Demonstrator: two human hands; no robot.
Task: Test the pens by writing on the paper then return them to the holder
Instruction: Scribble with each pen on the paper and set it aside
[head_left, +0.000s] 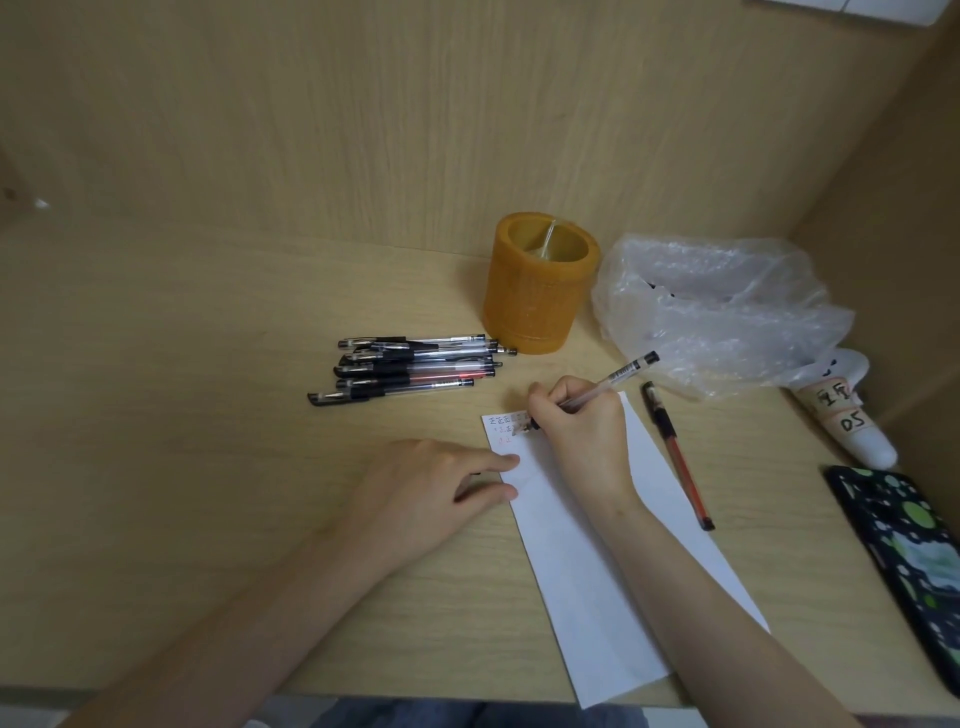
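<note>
Writing with a pen (613, 382) in the right hand (576, 431): fingers curled tight round the barrel low down, tip down on the top left corner of the paper (597, 571), back end pointing up and to the right. Small written marks (501, 422) there, black and red, just left of the tip. Holding the paper flat with the left hand (431, 483): palm down on the desk (208, 389), fingers straight and relaxed, fingertips pressing on the paper's left edge, grasping nothing. Paper long and white, lying aslant on the right half of the desk, from its middle down to its front edge. Left of the paper's top, near the middle of the desk, a pile of pens (410, 366), side by side, caps to the left. Just behind the right end of the pile, close to the back edge, an orange holder (540, 283), upright, with a divider (546, 240) inside. Just right of the paper, one red pen (675, 452), lying alone. Toward the back right corner a crumpled clear bag (717, 306); along the right edge a white tube (852, 421) with handwritten labels and a dark phone (904, 551) with green dots
</note>
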